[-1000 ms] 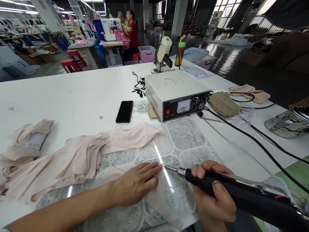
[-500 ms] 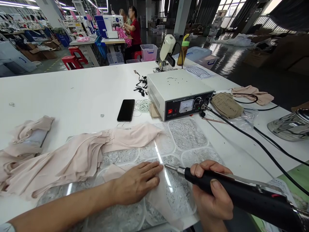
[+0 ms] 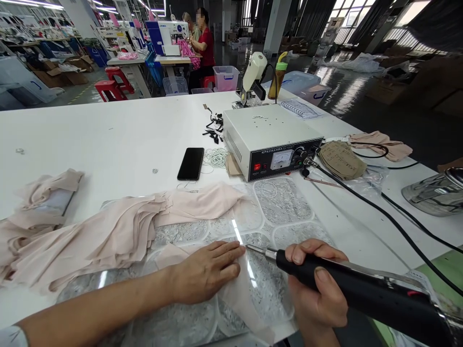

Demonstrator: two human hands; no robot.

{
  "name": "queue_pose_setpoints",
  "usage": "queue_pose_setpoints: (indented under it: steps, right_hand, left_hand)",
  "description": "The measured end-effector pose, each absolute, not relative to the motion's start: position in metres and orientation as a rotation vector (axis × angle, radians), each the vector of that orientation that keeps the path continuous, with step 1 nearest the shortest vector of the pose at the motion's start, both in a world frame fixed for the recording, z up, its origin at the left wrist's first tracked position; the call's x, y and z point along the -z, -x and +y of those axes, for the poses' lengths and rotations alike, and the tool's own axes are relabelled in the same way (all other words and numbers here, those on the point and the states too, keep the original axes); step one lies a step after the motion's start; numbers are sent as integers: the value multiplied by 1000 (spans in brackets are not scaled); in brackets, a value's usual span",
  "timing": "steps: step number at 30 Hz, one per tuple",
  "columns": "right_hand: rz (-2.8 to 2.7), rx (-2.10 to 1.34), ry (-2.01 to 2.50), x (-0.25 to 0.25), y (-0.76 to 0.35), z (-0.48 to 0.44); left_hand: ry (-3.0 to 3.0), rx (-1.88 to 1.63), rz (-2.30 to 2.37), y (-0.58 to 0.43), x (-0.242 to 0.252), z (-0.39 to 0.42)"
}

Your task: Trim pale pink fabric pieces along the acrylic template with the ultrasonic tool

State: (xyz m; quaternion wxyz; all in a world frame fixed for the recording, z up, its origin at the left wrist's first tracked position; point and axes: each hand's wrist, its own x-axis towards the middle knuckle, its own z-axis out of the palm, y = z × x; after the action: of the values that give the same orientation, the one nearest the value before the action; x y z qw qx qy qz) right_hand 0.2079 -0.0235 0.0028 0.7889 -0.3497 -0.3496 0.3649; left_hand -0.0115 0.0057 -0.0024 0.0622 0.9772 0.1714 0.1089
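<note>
My left hand point(image 3: 206, 272) lies flat, fingers stretched out, pressing a thin pale-pink fabric piece point(image 3: 238, 301) onto a clear mat with a marbled grey pattern point(image 3: 285, 200). In my right hand point(image 3: 320, 289) is a black ultrasonic handpiece point(image 3: 358, 289), fingers wrapped around its barrel. Its pointed metal tip point(image 3: 255, 248) is right beside my left fingertips, at the fabric's edge; whether it touches the cloth I cannot tell. Beyond my left hand, a layered stack of pale-pink fabric pieces point(image 3: 104, 236) stretches across the mat.
A metal control box point(image 3: 271, 130) with a dial stands behind the mat, its black cable point(image 3: 361, 197) running right. Around it are a black phone point(image 3: 190, 164), tangled thread point(image 3: 216, 158), brown pattern pieces point(image 3: 342, 159) and a glass jar point(image 3: 436, 190). Two people sit at a sewing machine point(image 3: 168, 38) beyond.
The view has shifted slightly. Both hands, the handpiece and the fabric keep practically the same places relative to each other.
</note>
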Motion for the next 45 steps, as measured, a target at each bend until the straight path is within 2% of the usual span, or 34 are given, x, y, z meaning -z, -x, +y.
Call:
queue_pose_setpoints:
  steps: [45]
  right_hand:
    - [-664, -1034, 601, -10, -212, -52]
  left_hand:
    - [-2847, -301, 547, 7, -13, 9]
